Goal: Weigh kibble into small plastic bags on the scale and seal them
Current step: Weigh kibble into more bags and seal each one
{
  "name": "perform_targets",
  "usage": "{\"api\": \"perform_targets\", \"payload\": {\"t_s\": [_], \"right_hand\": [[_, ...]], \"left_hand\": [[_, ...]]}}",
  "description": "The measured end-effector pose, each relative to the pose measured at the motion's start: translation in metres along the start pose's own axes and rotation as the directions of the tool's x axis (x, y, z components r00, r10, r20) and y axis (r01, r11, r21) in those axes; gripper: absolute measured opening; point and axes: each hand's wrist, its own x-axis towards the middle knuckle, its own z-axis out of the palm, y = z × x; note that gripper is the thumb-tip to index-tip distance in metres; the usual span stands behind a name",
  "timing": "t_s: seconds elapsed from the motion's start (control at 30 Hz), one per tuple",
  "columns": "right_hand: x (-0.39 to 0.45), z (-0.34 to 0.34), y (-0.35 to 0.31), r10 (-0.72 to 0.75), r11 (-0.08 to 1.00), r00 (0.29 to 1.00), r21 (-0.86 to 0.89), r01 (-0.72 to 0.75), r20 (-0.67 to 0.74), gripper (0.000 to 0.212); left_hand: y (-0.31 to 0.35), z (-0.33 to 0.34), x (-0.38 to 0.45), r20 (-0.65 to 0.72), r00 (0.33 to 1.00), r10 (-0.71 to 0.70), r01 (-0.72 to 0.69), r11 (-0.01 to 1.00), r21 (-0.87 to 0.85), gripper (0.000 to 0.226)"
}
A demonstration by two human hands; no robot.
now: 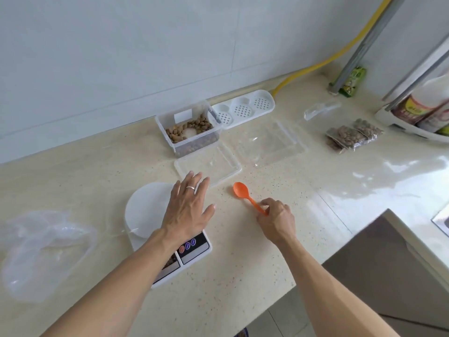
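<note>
Inside, kibble (192,128) in clear tub (194,144).

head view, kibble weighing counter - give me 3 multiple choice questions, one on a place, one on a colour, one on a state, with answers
1. Where do the filled kibble bags lie?
A. far right of the counter
B. on the scale
C. in the kibble box

2. What colour is the spoon?
A. white
B. orange
C. green

3. What is the right hand doing?
A. resting flat over the scale
B. pinching the spoon's handle
C. hanging idle off the counter

Answers:
1. A, the bags sit right of the clear lids, near the rack.
2. B, bowl and handle are plainly orange.
3. B, its fingertips close on the handle end, while the left hand lies flat over the scale.
</note>
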Motion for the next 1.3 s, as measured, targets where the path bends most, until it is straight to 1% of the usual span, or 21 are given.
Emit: {"api": "perform_targets", "payload": {"t_s": [0.07,0.13,0.2,0.27,0.3,0.37,0.43,0.47,0.53,0.6,0.67,0.73,0.77,0.83,0.93,1.0,1.1,1.2,1.3], "right_hand": [[0.003,0.001,-0.011,0.046,0.992,0.998,0.112,-0.052,0.052,0.014],[0.006,0.0,-0.027,0.063,0.965,0.996,0.251,-0.077,0.066,0.012],[0.007,-0.001,-0.048,0.039,0.916,0.996,0.396,-0.07,0.084,0.011],[0.007,0.001,-0.072,-0.022,0.881,0.992,0.472,-0.039,0.123,0.009],[0.007,0.004,-0.084,-0.053,0.875,0.988,0.483,-0.025,0.147,0.01],[0.007,0.012,-0.107,-0.108,0.872,0.972,0.489,-0.009,0.21,0.019],[0.008,0.025,-0.123,-0.131,0.888,0.953,0.46,-0.011,0.275,0.024],[0.008,0.031,-0.128,-0.132,0.901,0.943,0.434,-0.015,0.306,0.023],[0.008,0.039,-0.135,-0.128,0.912,0.927,0.408,-0.03,0.353,0.018],[0.005,0.038,-0.139,-0.155,0.893,0.911,0.449,-0.036,0.381,0.014],[0.003,0.03,-0.144,-0.212,0.854,0.888,0.519,-0.035,0.409,0.014],[0.003,0.019,-0.149,-0.266,0.83,0.866,0.558,-0.019,0.424,0.016],[0.005,0.014,-0.152,-0.288,0.823,0.858,0.568,-0.004,0.424,0.016],[0.008,0.003,-0.157,-0.33,0.811,0.847,0.585,0.027,0.418,0.015],[0.012,-0.014,-0.164,-0.387,0.804,0.825,0.589,0.082,0.412,0.011],[0.015,-0.025,-0.168,-0.423,0.788,0.808,0.607,0.103,0.41,0.009],[0.017,-0.042,-0.176,-0.477,0.763,0.768,0.635,0.12,0.427,0.012],[0.019,-0.057,-0.185,-0.499,0.777,0.727,0.615,0.134,0.472,0.014],[0.02,-0.065,-0.192,-0.528,0.788,0.693,0.588,0.183,0.491,0.012]], "left_hand": [[-0.011,-0.006,0.004,0.017,1.0,-0.012,0.012,1.0,-0.004,0.067],[-0.025,-0.013,0.006,0.021,0.999,-0.033,0.033,0.999,-0.007,0.067],[-0.041,-0.02,0.005,-0.002,0.999,-0.048,0.048,0.999,-0.015,0.066],[-0.057,-0.026,0.004,-0.025,0.997,-0.068,0.068,0.998,0.0,0.064],[-0.064,-0.029,0.002,-0.03,0.996,-0.086,0.086,0.996,0.01,0.063],[-0.078,-0.035,-0.001,-0.033,0.991,-0.127,0.127,0.992,0.017,0.066],[-0.089,-0.04,-0.005,-0.021,0.988,-0.154,0.154,0.988,0.019,0.073],[-0.093,-0.042,-0.007,-0.011,0.985,-0.172,0.172,0.985,0.011,0.072],[-0.099,-0.045,-0.01,0.018,0.979,-0.203,0.203,0.979,-0.005,0.064],[-0.101,-0.049,-0.009,0.033,0.976,-0.215,0.216,0.975,-0.04,0.059],[-0.099,-0.056,-0.003,0.041,0.983,-0.176,0.18,0.978,-0.105,0.049],[-0.09,-0.062,0.004,0.046,0.99,-0.132,0.139,0.965,-0.223,0.04],[-0.083,-0.067,0.008,0.049,0.988,-0.148,0.156,0.94,-0.304,0.033],[-0.072,-0.076,0.016,0.079,0.972,-0.221,0.232,0.854,-0.466,0.022],[-0.058,-0.092,0.026,0.091,0.951,-0.294,0.282,0.714,-0.641,0.022],[-0.055,-0.102,0.03,0.114,0.945,-0.308,0.291,0.625,-0.725,0.022],[-0.053,-0.116,0.037,0.13,0.944,-0.303,0.284,0.551,-0.784,0.022],[-0.048,-0.127,0.041,0.118,0.942,-0.315,0.275,0.517,-0.811,0.024],[-0.044,-0.135,0.043,0.133,0.94,-0.313,0.279,0.488,-0.827,0.023]]}}
